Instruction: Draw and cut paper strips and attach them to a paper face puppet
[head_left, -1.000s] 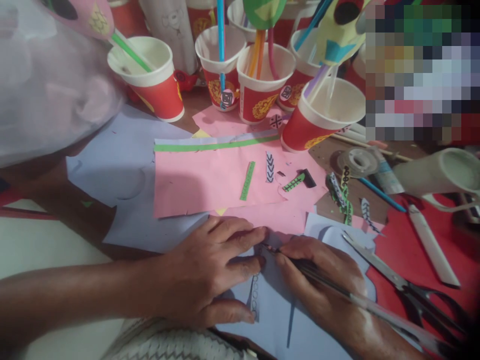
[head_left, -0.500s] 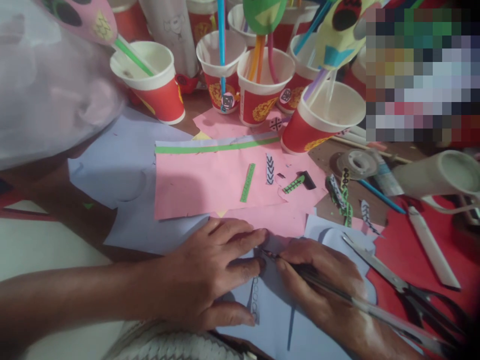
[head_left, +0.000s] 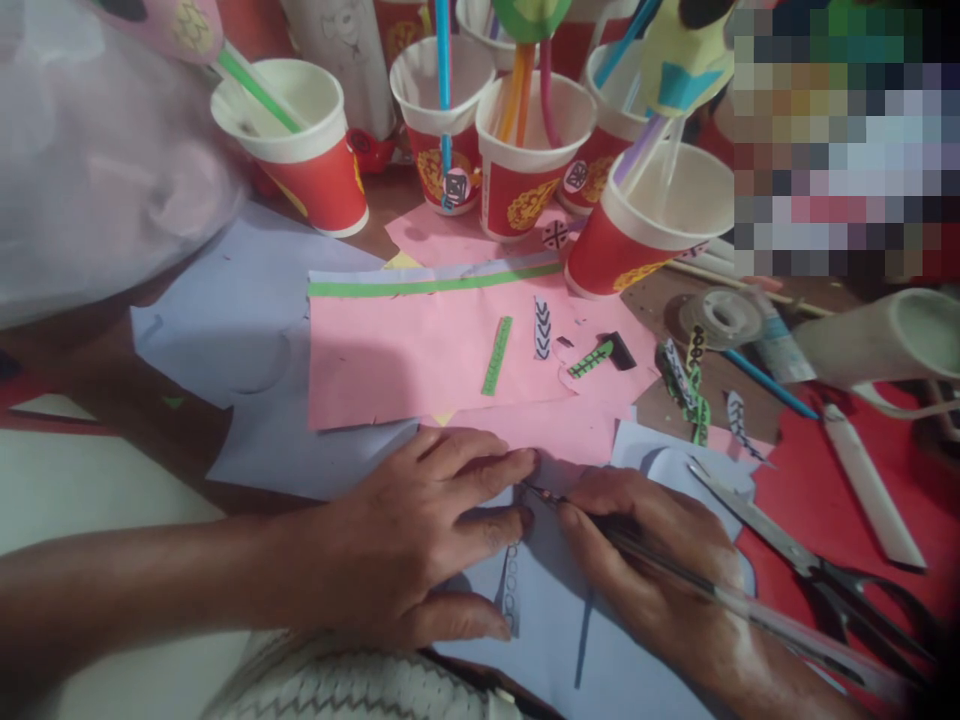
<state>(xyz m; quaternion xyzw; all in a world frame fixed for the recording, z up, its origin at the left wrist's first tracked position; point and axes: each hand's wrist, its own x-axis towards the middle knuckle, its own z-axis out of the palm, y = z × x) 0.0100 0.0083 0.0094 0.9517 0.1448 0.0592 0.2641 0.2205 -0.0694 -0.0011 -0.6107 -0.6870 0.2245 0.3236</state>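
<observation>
My left hand lies flat with fingers spread, pressing a narrow pale strip onto blue paper. A column of small drawn circles shows on the strip between the fingers and thumb. In my right hand a slim clear-barrelled pen is pinched, its tip at the strip's upper part beside the left fingertips. The fingers partly cover the strip there. Beyond the hands is a pink sheet bearing a green patterned strip and a white strip with black chevrons.
Black-handled scissors lie close to my right forearm, with a white cutter-like tool on red paper. Several red paper cups, one holding a green straw, line the back. A tape roll sits right. A whitish plastic bag bulges at left.
The view has shifted slightly, so the cups and papers sit a little higher. My left hand still presses the strip; the pen tip remains close to the same spot on it.
</observation>
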